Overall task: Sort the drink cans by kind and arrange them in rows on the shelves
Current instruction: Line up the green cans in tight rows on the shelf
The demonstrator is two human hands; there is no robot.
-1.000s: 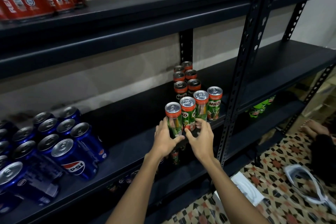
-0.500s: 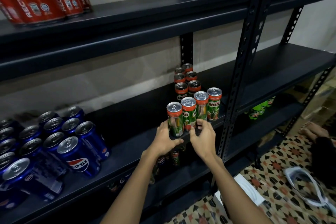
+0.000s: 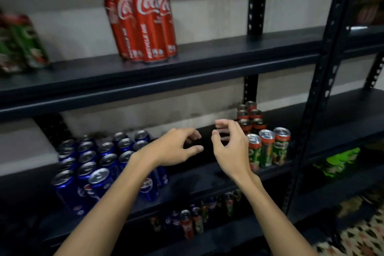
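This looks like a small shop or a store room. A tall dark metal rack [image 3: 324, 93] with holes in its posts holds many drink cans in groups. Red cola cans [image 3: 145, 25] stand on the top shelf [image 3: 207, 58] at 12 o'clock. Blue cans [image 3: 93, 164] fill the middle shelf at 8 o'clock, and green cans [image 3: 268, 147] stand in rows at 3 o'clock. More mixed cans [image 3: 195, 220] sit low at 6 o'clock. A plain wall [image 3: 207, 6] is behind, and a patterned tile floor [image 3: 357, 239] shows at 5 o'clock.
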